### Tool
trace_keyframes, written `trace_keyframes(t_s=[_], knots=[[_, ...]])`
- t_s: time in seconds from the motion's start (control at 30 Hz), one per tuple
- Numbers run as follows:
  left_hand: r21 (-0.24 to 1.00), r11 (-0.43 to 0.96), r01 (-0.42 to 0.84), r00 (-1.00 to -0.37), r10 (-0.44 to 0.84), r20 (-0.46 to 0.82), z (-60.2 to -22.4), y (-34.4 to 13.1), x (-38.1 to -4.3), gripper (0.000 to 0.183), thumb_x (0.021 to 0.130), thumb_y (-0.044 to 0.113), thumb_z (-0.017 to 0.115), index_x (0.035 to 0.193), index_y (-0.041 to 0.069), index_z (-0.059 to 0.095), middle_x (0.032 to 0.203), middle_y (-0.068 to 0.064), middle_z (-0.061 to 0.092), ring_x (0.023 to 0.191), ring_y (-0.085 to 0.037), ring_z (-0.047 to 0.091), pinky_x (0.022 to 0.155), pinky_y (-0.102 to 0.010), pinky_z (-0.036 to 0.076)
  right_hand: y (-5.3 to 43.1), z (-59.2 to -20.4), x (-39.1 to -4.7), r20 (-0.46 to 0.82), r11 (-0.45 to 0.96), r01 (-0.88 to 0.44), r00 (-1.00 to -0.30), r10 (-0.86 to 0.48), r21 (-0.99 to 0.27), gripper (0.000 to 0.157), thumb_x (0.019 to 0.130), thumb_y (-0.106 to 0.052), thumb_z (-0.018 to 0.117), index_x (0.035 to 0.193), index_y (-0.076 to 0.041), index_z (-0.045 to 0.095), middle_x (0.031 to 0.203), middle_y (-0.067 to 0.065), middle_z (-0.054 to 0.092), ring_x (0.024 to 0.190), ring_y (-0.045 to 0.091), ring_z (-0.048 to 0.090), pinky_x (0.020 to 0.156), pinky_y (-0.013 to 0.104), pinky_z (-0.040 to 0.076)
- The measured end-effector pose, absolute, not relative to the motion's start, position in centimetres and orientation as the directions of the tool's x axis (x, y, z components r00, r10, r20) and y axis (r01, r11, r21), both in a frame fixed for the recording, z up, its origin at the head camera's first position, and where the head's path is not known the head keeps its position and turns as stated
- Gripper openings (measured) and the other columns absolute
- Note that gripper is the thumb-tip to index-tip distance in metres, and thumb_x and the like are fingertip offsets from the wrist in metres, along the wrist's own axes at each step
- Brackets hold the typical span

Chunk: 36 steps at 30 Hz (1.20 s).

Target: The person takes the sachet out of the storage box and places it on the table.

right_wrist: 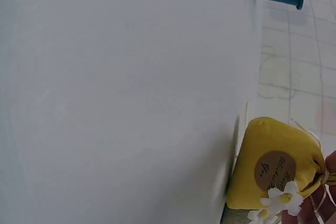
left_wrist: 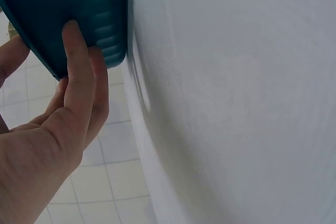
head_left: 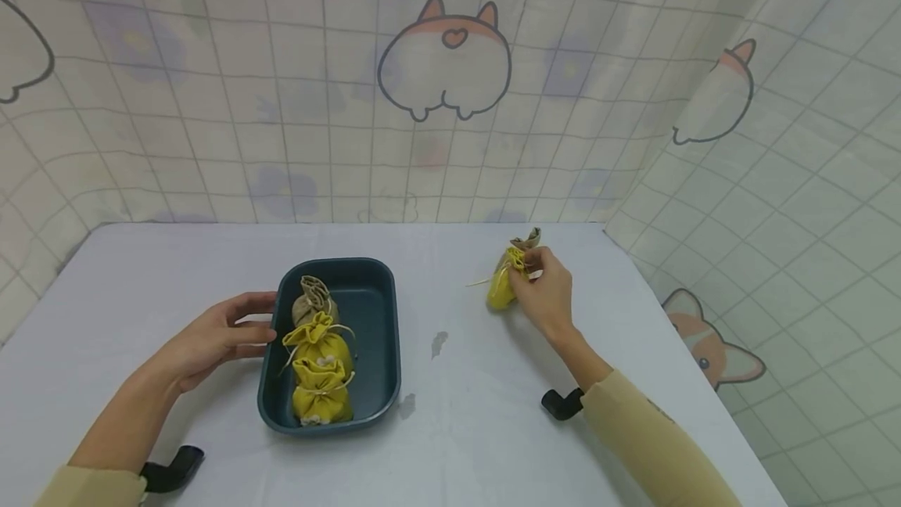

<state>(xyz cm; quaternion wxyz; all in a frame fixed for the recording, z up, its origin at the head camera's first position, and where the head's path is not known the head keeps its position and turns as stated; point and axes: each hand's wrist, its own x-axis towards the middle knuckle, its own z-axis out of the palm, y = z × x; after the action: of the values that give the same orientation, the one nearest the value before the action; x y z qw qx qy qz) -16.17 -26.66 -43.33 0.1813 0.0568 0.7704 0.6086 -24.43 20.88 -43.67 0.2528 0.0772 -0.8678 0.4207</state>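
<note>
On the white tabletop (head_left: 457, 436), left of centre: one dark teal tray (head_left: 373, 335), flat, holding in a row along its left side a tan pouch (head_left: 310, 310), a middle yellow pouch (head_left: 331, 350) and a near yellow pouch (head_left: 324, 400). Left hand (head_left: 218, 339): fingers spread, tips against the tray's outer left wall. Right of the tray, well apart: one loose yellow pouch (head_left: 500, 292), round label and white flowers (right_wrist: 283, 199) on its front, gathered neck pinched between the thumb and fingers of the right hand (head_left: 547, 288); whether its base touches the cloth, cannot tell. Just behind it: a second tan pouch (head_left: 526, 239), partly hidden. Risks, as judged: a pinch on the neck alone could let the pouch swing or slip; its trailing cord (head_left: 479, 282) could snag; the tan neighbour, so close, could be knocked over; too firm a left-hand push could slide the tray.
</note>
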Motion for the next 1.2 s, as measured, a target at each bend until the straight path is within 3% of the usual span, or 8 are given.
trace_keyframes(t_s=[0.27,0.5,0.7,1.2], knots=[[0.958,0.252,-0.135,-0.927,0.310,-0.212,-43.4,-26.6,-16.2,0.077,0.099,0.014,0.069,0.157,-0.007,0.023,0.157,-0.031,0.027,0.127,-0.037,0.054,0.095,-0.041,0.057,21.0,-44.2,-24.9,0.465,0.642,-0.333,-0.884,0.043,-0.691,0.027,0.083,-0.004,0.077,0.105,0.002,0.062,0.099,0.016,0.068,0.092,0.030,0.064,0.073,0.038,0.054],[0.959,0.255,-0.122,-0.929,0.310,-0.200,-43.4,-26.6,-16.1,0.075,0.100,0.013,0.068,0.157,-0.007,0.024,0.157,-0.031,0.028,0.126,-0.037,0.054,0.094,-0.041,0.057,20.8,-43.9,-24.7,0.462,0.685,-0.336,-0.887,0.000,-0.646,0.043,0.083,-0.011,0.084,0.116,0.002,0.059,0.111,0.018,0.059,0.103,0.034,0.054,0.087,0.042,0.045],[0.960,0.255,-0.116,-0.931,0.309,-0.195,-43.5,-26.7,-16.2,0.076,0.099,0.013,0.068,0.157,-0.007,0.024,0.156,-0.031,0.028,0.125,-0.037,0.054,0.094,-0.042,0.057,20.4,-43.0,-24.7,0.523,0.665,-0.420,-0.851,-0.051,-0.617,0.055,0.082,-0.018,0.089,0.122,0.004,0.058,0.119,0.018,0.057,0.112,0.034,0.049,0.097,0.047,0.042],[0.959,0.253,-0.126,-0.929,0.310,-0.204,-43.4,-26.7,-16.2,0.077,0.099,0.015,0.069,0.157,-0.006,0.023,0.157,-0.031,0.028,0.125,-0.035,0.055,0.095,-0.043,0.056,16.9,-40.9,-24.6,0.658,0.513,-0.655,-0.723,-0.211,-0.555,0.043,0.084,-0.010,0.086,0.119,0.001,0.062,0.121,0.014,0.063,0.119,0.031,0.056,0.103,0.047,0.046]])
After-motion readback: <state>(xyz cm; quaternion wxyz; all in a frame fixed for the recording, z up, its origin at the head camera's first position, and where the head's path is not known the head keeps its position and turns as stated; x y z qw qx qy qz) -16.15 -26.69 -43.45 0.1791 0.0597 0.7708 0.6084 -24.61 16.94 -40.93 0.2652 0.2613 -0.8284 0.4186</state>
